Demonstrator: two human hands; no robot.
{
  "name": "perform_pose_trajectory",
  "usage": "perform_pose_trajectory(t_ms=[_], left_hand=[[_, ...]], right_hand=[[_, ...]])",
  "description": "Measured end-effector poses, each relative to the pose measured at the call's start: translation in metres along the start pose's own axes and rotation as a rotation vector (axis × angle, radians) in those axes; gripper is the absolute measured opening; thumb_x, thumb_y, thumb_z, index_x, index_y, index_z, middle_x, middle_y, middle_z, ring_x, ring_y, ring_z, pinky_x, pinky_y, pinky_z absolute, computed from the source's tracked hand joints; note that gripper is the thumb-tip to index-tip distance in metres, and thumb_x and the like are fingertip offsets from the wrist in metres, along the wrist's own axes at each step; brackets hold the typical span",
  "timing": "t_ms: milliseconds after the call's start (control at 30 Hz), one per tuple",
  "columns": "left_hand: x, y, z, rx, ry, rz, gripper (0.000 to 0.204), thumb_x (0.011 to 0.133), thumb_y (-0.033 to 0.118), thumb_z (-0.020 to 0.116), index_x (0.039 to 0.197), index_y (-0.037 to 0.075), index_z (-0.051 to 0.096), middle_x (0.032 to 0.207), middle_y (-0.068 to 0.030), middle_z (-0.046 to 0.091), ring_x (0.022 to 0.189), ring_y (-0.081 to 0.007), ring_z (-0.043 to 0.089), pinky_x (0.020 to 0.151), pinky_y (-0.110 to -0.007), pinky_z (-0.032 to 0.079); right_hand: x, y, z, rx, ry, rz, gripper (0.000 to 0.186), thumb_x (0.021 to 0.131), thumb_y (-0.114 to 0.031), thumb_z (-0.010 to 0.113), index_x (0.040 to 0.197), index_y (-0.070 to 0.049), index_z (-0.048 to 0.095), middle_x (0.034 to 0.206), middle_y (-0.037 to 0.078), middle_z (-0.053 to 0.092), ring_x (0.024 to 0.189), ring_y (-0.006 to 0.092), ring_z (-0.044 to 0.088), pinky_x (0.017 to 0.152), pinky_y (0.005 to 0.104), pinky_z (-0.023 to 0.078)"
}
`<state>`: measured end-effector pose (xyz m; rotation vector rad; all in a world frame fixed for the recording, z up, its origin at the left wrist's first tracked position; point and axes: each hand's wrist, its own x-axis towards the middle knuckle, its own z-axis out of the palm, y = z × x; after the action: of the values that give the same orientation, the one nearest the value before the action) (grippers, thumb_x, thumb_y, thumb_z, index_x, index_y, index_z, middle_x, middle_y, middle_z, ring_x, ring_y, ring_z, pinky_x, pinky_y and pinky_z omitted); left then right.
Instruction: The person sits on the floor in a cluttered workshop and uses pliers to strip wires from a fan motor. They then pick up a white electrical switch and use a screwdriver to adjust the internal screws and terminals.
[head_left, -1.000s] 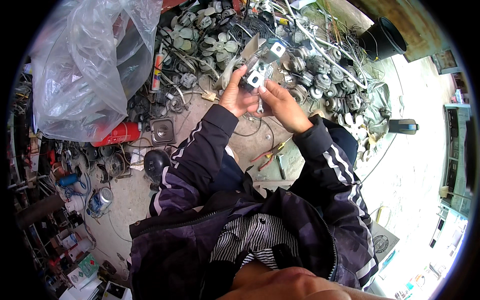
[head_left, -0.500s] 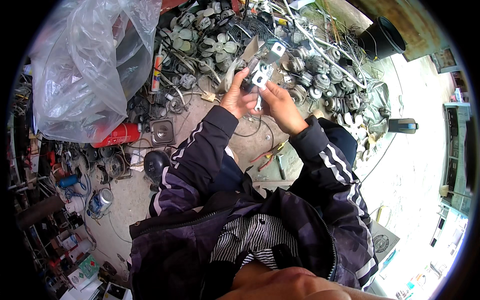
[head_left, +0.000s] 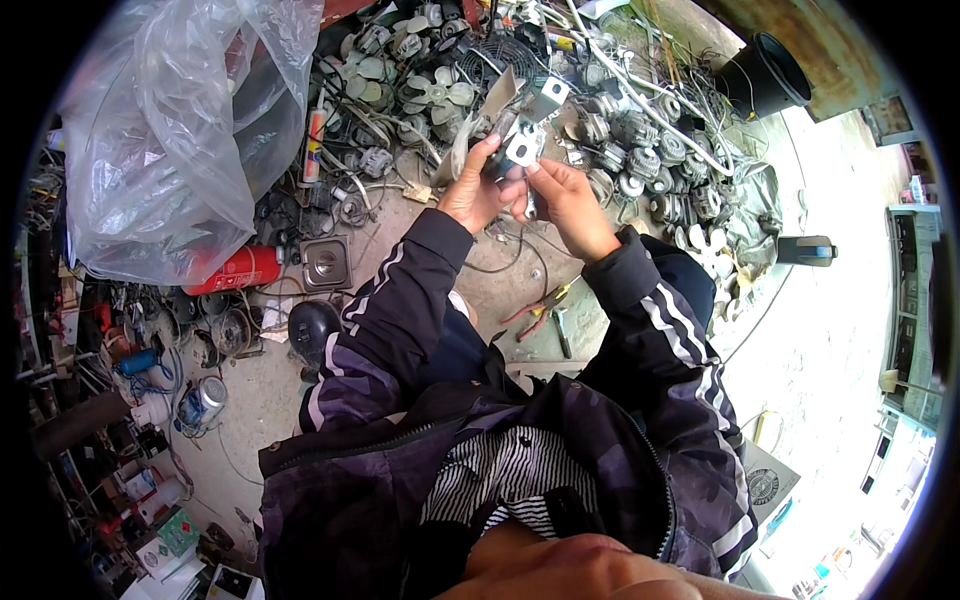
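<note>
My left hand (head_left: 470, 190) grips a small metal assembly (head_left: 520, 145) with pale square brackets, each with a hole, and a flat blade-like piece at its far side. My right hand (head_left: 573, 210) is closed at the near lower end of the assembly, thumb and fingers on a small silver wrench (head_left: 530, 203), which is partly hidden by the fingers. The fingertips of both hands are close together under the assembly. Below them on the concrete lie red-and-yellow pliers (head_left: 525, 322) and a dark-handled tool (head_left: 561, 336).
Ahead is a heap of small motors and fan blades (head_left: 440, 90); a black bucket (head_left: 760, 80) stands back right. At left are a crumpled plastic bag (head_left: 170, 140), a red cylinder (head_left: 240, 270), a steel pan (head_left: 325, 262) and piled scrap. Pale floor (head_left: 800, 350) spreads to the right.
My right hand and the wrench have shifted slightly to the right, its fingers changing their hold. The assembly has tilted a little; my left hand keeps its grip.
</note>
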<state>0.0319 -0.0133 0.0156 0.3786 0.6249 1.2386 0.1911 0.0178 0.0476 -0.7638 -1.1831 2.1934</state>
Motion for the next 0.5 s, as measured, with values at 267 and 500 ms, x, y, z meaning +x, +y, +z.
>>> perform_pose_trajectory(t_ms=[267, 500], left_hand=[[0.002, 0.0, -0.003, -0.022, 0.013, 0.059, 0.054, 0.081, 0.058, 0.064, 0.1, 0.009, 0.056, 0.082, -0.0045, 0.059, 0.064, -0.0202, 0.057, 0.064, -0.037, 0.051], [0.003, 0.003, -0.017, -0.021, -0.031, 0.039, 0.065, 0.077, 0.056, 0.069, 0.12, 0.01, 0.053, 0.106, -0.0051, 0.062, 0.093, -0.0189, 0.06, 0.082, -0.039, 0.051]], right_hand=[[0.002, 0.001, -0.004, -0.16, 0.047, -0.086, 0.029, 0.101, -0.021, 0.042, 0.101, 0.001, 0.061, 0.074, 0.004, 0.064, 0.058, 0.0062, 0.053, 0.055, 0.0202, 0.043], [0.001, -0.003, -0.003, -0.008, 0.027, -0.004, 0.031, 0.101, -0.027, 0.044, 0.101, -0.003, 0.063, 0.07, 0.0, 0.059, 0.052, 0.0037, 0.045, 0.05, 0.0167, 0.035]])
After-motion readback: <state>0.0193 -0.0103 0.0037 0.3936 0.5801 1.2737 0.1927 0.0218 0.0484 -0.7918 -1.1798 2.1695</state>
